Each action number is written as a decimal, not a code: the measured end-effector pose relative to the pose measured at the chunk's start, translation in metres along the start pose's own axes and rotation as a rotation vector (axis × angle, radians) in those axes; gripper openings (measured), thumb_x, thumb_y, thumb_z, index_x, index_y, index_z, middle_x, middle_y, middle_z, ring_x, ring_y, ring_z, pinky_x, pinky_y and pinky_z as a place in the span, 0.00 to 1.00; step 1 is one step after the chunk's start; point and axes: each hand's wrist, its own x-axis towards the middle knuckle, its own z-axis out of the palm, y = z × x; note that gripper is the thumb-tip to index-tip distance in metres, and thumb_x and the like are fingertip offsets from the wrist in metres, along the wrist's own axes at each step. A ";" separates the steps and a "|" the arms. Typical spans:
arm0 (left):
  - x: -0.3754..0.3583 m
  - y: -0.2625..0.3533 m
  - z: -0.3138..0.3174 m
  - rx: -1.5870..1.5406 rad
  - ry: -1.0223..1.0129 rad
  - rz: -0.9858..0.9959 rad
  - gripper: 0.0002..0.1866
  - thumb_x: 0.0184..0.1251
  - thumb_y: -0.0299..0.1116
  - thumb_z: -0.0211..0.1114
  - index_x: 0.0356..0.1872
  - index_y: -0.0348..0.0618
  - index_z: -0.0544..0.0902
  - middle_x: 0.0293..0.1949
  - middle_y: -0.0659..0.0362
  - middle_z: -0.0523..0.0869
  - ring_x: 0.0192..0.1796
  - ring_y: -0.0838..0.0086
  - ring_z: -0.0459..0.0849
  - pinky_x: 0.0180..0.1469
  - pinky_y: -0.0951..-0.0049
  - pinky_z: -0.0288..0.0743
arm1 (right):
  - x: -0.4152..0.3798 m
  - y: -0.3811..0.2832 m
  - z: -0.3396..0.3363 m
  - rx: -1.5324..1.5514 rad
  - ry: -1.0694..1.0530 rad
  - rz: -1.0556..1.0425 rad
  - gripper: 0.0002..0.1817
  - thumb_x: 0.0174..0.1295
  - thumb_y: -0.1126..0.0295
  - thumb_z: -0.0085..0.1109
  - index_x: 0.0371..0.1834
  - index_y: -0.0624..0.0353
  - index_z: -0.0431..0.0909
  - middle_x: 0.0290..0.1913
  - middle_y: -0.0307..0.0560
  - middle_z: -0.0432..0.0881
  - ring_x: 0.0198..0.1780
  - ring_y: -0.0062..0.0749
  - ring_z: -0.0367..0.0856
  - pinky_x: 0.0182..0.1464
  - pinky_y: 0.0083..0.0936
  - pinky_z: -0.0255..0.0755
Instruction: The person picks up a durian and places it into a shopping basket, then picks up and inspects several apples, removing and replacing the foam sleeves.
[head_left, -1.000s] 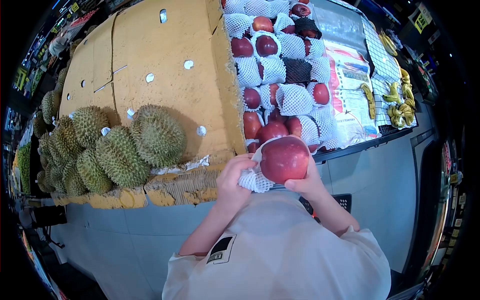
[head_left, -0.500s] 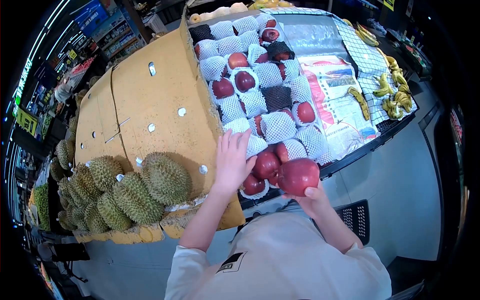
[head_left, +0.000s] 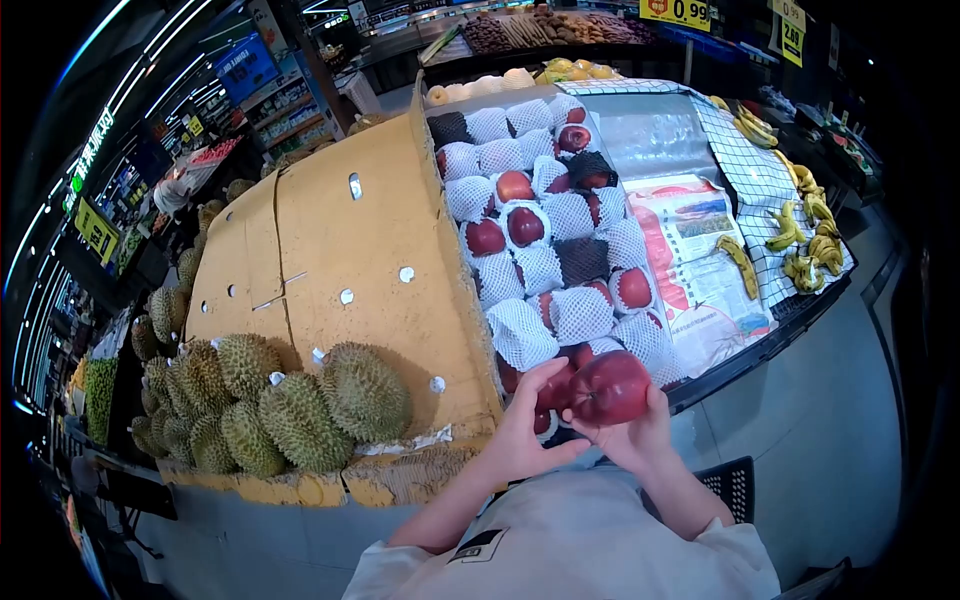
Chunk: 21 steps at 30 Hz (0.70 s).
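Observation:
A large dark red apple (head_left: 609, 388) rests in my right hand (head_left: 640, 437), whose fingers and thumb hold it from below and the right. Just to its left, my left hand (head_left: 525, 425) has its thumb and fingers spread apart, with nothing seen in its grasp. Behind the held apple, several more red apples lie at the front of the display, partly hidden by my hands. Beyond them are rows of apples in white foam nets (head_left: 583, 314), a few in black nets (head_left: 583, 260). One bare-faced apple (head_left: 634, 288) sits at the right of the rows.
Several spiky durians (head_left: 365, 392) lie on tan cardboard (head_left: 370, 240) to the left. Bananas (head_left: 740, 266) are on printed sheets and a checked cloth (head_left: 735, 170) at the right. A black perforated stool (head_left: 738, 486) stands by my right arm.
My view has tilted up, so the display appears lower. My left hand has drawn back from the netted apples towards the held apple. My right hand still holds its apple.

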 end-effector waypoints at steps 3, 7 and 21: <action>-0.006 0.012 0.010 -0.212 0.040 -0.132 0.57 0.48 0.35 0.83 0.75 0.37 0.52 0.72 0.48 0.63 0.74 0.61 0.65 0.72 0.59 0.64 | 0.002 0.021 -0.009 0.094 -0.029 0.113 0.50 0.53 0.31 0.62 0.74 0.48 0.60 0.69 0.50 0.71 0.69 0.50 0.70 0.68 0.53 0.67; -0.018 0.006 0.017 -0.193 0.233 -0.076 0.56 0.45 0.35 0.85 0.73 0.38 0.57 0.68 0.49 0.69 0.71 0.61 0.70 0.71 0.60 0.66 | 0.004 0.050 0.008 0.200 0.034 0.131 0.45 0.60 0.31 0.55 0.73 0.47 0.62 0.71 0.46 0.70 0.70 0.45 0.69 0.72 0.47 0.62; -0.055 0.022 -0.011 0.079 0.360 -0.039 0.49 0.39 0.32 0.84 0.67 0.40 0.68 0.64 0.49 0.74 0.66 0.61 0.76 0.68 0.62 0.70 | 0.000 0.083 0.011 0.082 0.088 0.309 0.50 0.55 0.26 0.52 0.74 0.48 0.60 0.72 0.51 0.66 0.72 0.49 0.67 0.72 0.52 0.64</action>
